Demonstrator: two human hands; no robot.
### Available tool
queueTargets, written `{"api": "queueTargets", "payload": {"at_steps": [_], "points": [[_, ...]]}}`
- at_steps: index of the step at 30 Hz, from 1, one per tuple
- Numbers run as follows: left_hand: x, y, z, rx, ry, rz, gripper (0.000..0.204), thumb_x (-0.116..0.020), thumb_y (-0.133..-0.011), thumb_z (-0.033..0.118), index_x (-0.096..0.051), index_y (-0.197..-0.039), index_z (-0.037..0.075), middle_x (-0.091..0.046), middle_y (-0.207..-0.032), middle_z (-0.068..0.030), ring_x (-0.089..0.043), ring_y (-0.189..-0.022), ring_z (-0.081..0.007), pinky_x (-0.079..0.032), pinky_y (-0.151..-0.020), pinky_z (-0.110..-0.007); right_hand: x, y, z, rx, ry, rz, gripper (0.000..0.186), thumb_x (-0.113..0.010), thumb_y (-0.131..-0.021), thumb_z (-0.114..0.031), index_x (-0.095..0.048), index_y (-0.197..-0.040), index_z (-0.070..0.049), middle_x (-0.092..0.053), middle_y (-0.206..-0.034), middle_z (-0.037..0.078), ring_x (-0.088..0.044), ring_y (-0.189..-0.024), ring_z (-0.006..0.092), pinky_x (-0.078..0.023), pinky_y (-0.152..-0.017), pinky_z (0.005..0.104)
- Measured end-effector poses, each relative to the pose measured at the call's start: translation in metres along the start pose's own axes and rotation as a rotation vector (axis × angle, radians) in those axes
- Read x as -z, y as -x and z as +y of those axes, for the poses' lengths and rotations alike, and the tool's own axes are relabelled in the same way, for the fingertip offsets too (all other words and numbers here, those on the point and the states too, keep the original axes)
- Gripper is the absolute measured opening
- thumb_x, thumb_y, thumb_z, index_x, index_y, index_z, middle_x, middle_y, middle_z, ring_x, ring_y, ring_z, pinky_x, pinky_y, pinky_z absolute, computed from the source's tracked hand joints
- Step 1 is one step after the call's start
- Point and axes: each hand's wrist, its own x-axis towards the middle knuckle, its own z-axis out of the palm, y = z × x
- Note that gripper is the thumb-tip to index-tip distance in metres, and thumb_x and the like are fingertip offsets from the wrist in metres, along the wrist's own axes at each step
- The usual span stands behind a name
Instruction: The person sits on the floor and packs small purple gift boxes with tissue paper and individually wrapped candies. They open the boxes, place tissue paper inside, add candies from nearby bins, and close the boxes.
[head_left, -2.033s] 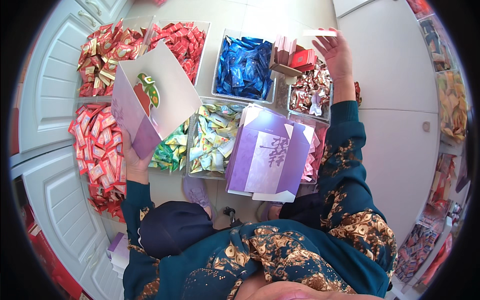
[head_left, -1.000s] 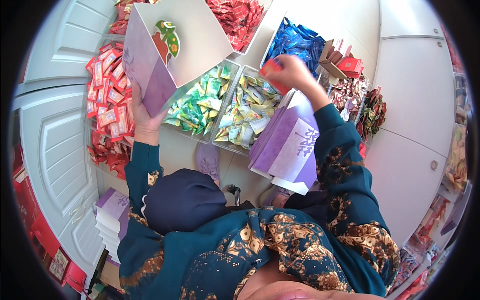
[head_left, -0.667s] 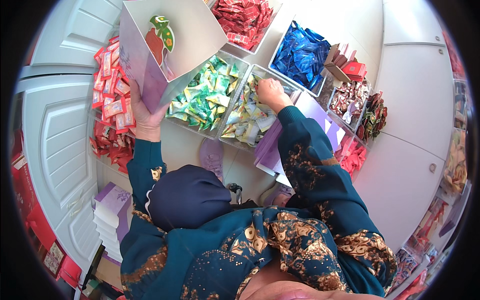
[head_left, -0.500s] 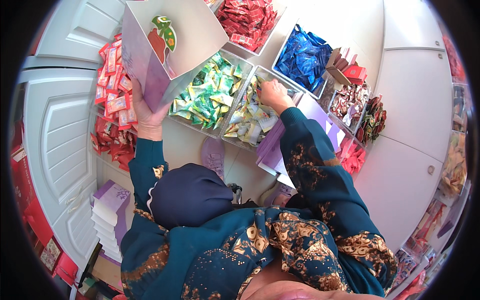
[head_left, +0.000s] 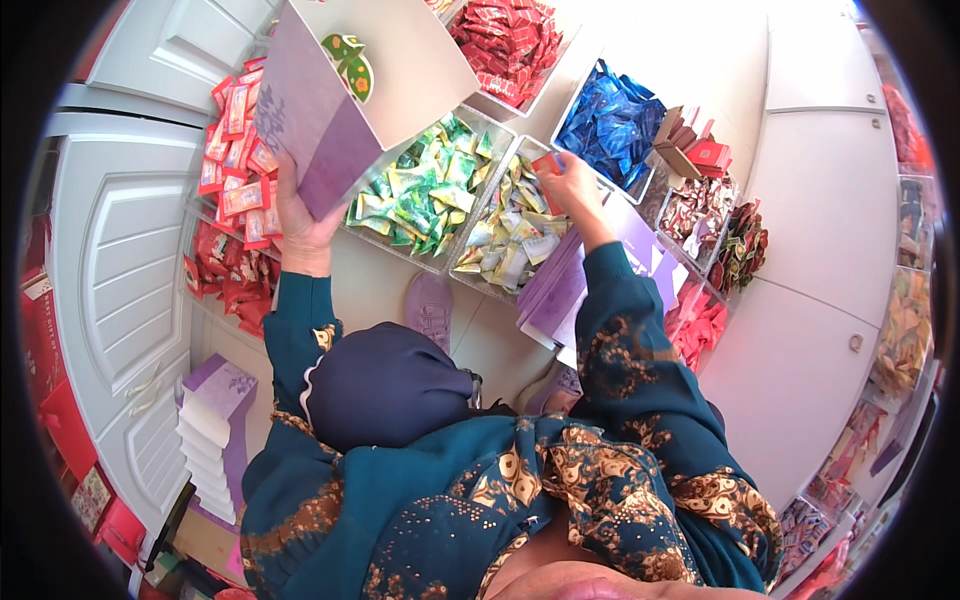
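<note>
My left hand (head_left: 305, 228) grips a lilac-and-white open box (head_left: 325, 145) by its lower corner, holding it tilted at the upper left. Inside the box shows a green leaf-shaped piece (head_left: 350, 68) with yellow and red spots. My right hand (head_left: 578, 195) is closed with a small red packet (head_left: 547, 176) between the fingers; a bit of blue also shows there. Below that hand is a clear bin of yellow-and-white sachets (head_left: 518, 245). Left of it, green-and-white sachets (head_left: 425, 195) fill another bin, partly covered by the box.
Blue packets (head_left: 612, 125) and dark red packets (head_left: 510, 50) fill bins at the back. Folded purple cartons (head_left: 560, 300) lean beside my right forearm. Red-and-white packets (head_left: 235, 130) are heaped at left, near white cabinet doors (head_left: 120, 230). Purple-white boxes (head_left: 215, 430) are stacked lower left.
My right hand has lifted out of the sachet bin and shifted right, the red packet now showing in it. My left hand and the box have moved slightly right.
</note>
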Motion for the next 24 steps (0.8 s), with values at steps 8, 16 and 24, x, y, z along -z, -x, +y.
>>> {"api": "queueTargets", "payload": {"at_steps": [8, 16, 24], "points": [[0.016, 0.000, 0.004, -0.034, -0.206, 0.130, 0.068, -0.071, -0.083, 0.031, -0.038, -0.137, 0.007, -0.050, -0.133, -0.0129, -0.048, -0.123, -0.0305, -0.037, -0.106, -0.050, 0.082, 0.044, -0.071, 0.086, -1.141, -0.092, 0.035, -0.062, -0.089, -0.012, -0.052, -0.120, 0.001, -0.064, -0.103, 0.009, -0.065, -0.087, 0.0178, -0.056, -0.075, 0.0330], [0.014, 0.000, -0.006, -0.065, -0.296, 0.055, 0.058, -0.070, -0.084, 0.030, -0.044, -0.129, 0.004, -0.054, -0.127, -0.0120, -0.053, -0.117, -0.0281, -0.042, -0.101, -0.046, 0.074, 0.060, -0.189, 0.657, -0.588, -0.083, 0.041, -0.062, -0.090, -0.025, -0.052, -0.121, 0.001, -0.063, -0.108, 0.013, -0.062, -0.098, 0.0183, -0.051, -0.080, 0.0297], [0.022, -0.002, 0.003, -0.041, 0.048, 0.035, 0.075, -0.066, -0.082, 0.047, -0.033, -0.141, 0.013, -0.041, -0.140, -0.0128, -0.041, -0.127, -0.0366, -0.027, -0.108, -0.059, 0.006, 0.003, -0.112, 0.379, -0.093, -0.064, 0.023, -0.060, -0.088, -0.023, -0.065, -0.094, -0.001, -0.069, -0.079, 0.014, -0.067, -0.074, 0.0250, -0.053, -0.069, 0.0364]]}}
